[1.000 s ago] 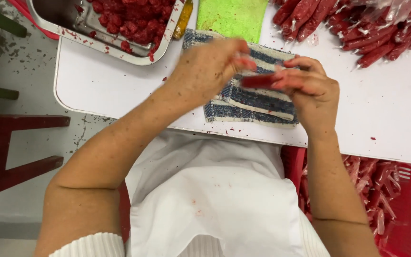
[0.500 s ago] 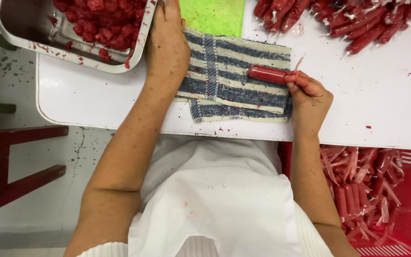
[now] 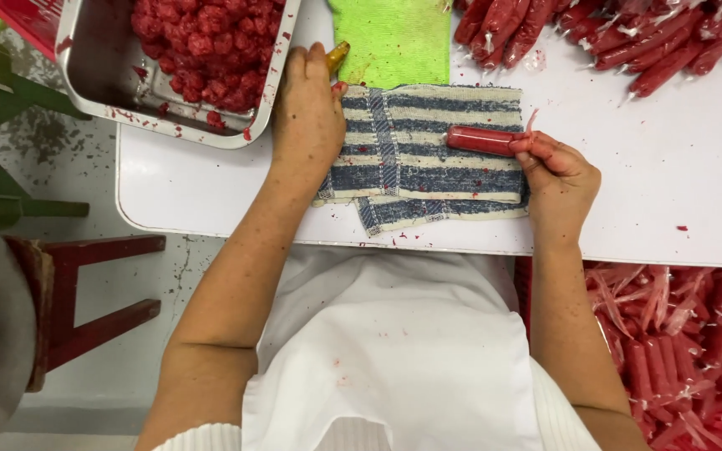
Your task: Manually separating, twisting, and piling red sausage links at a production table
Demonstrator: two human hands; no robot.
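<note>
On the blue-and-cream striped cloth point(image 3: 428, 154) lies a red filled tube point(image 3: 482, 139), smooth and cylindrical in clear plastic, its twisted end pinched shut between the fingertips of the right hand point(image 3: 557, 179). That hand rests knuckles-up at the cloth's right edge, wrist bent back toward the body. Folded and woven, the cloth is speckled with red crumbs and lies on a white desk point(image 3: 670, 192) with a rounded corner, smooth and lightly spattered. Just beyond the cloth sits a bright green cloth point(image 3: 394, 38). At the cloth's left edge the left hand point(image 3: 307, 117) lies palm-down, fingers curled around a small yellow-orange object point(image 3: 337, 57); what that is cannot be told. Beside it stands a metal tray point(image 3: 110, 92) holding chunky red filling. Many finished red tubes point(image 3: 612, 33) are heaped at the desk's far right. Below the desk edge, a red crate point(image 3: 678, 351) holds more plastic-wrapped tubes. Grey speckled floor and a red stool point(image 3: 85, 292) show at left.
</note>
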